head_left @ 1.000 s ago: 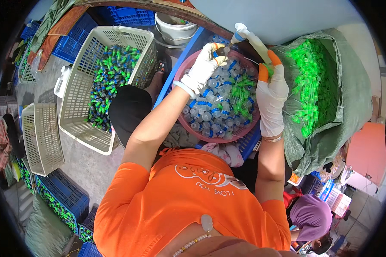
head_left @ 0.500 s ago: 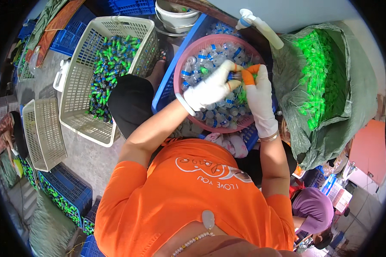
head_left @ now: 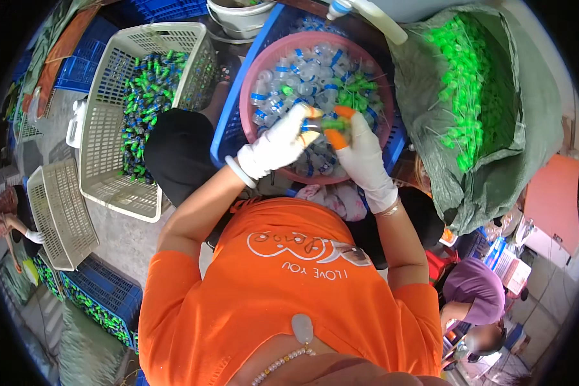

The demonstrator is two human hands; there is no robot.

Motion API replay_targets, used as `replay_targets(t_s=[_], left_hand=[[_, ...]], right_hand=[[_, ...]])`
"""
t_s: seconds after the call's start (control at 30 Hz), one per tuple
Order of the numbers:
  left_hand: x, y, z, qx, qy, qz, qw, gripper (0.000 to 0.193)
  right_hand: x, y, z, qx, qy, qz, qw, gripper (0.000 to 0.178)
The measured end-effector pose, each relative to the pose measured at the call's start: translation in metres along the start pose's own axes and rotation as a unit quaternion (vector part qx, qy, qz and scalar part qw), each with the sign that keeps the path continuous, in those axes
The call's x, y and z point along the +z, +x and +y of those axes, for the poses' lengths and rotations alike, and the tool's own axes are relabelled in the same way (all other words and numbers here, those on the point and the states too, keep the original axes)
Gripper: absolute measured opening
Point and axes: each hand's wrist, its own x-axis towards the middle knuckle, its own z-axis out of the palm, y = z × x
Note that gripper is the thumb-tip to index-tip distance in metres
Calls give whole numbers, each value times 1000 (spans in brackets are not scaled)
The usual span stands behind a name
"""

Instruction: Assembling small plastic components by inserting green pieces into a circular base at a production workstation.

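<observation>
Both my hands wear white gloves, with orange covers on some fingertips. My left hand (head_left: 276, 145) pinches a small dark and clear plastic piece above the pink basin (head_left: 246, 106). My right hand (head_left: 367, 157) grips a bright green plastic piece (head_left: 332, 123), whose end meets the piece in my left fingers. Whether the two are joined I cannot tell. Below my hands the basin holds many small clear plastic parts with blue bands (head_left: 302, 87). Several green pieces with thin pale stems (head_left: 357, 93) lie on top at the right.
The basin sits in a blue crate (head_left: 228, 128). A pale slatted crate (head_left: 106, 128) of green and dark-blue pieces (head_left: 149, 109) stands at left. A grey-green sack (head_left: 424, 128) holds more green pieces at right. A white bucket (head_left: 241, 19) stands behind. Other people appear at far left and lower right.
The whole view has shifted slightly. My hands have come a little nearer my body, and the green piece between my fingers shows more plainly. At far left, another person's gloved hand has moved.
</observation>
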Motion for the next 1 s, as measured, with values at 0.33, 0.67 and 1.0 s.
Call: replay_targets(t_s=[0.33,0.67,1.0], left_hand=[[-18,-19,-3,-31,70,30,997,35],[-70,-8,-30,88,405,132,900,44],[-42,33,-50,-59,144,72,985,31]], right_hand=[[15,-1,5,-37,133,-28,990,30],[5,50,64,-77,-373,122,916,17],[-7,42,17,-98,-148,89,980,16]])
